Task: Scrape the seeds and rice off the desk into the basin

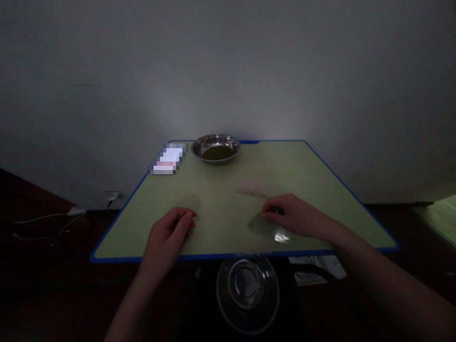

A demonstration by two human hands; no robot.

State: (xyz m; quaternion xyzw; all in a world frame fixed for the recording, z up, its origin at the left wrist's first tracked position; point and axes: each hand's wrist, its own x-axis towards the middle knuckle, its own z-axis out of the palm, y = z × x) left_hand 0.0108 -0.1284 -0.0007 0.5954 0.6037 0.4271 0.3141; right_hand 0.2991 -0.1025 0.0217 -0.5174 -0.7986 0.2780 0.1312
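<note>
My right hand [290,216] pinches a clear plastic protractor [261,225] between thumb and fingers, low over the table's right front half. Just beyond it lies a low heap of pale, rice-like grains [251,187]. More of these grains are strewn in a thin band by the front edge. Under that edge, a shiny metal bowl [247,318] stands with no grains that I can make out in it. My left hand [171,232] hovers near the front left, its fingers curled in and the thumb against them, with nothing visible in it.
At the back of the green table [213,209] with its blue rim, a steel bowl [197,151] holds small green grains. A blurred, lit phone-like screen [169,159] lies at the back left. Pale packets [317,270] show below the front edge; the wall rises behind.
</note>
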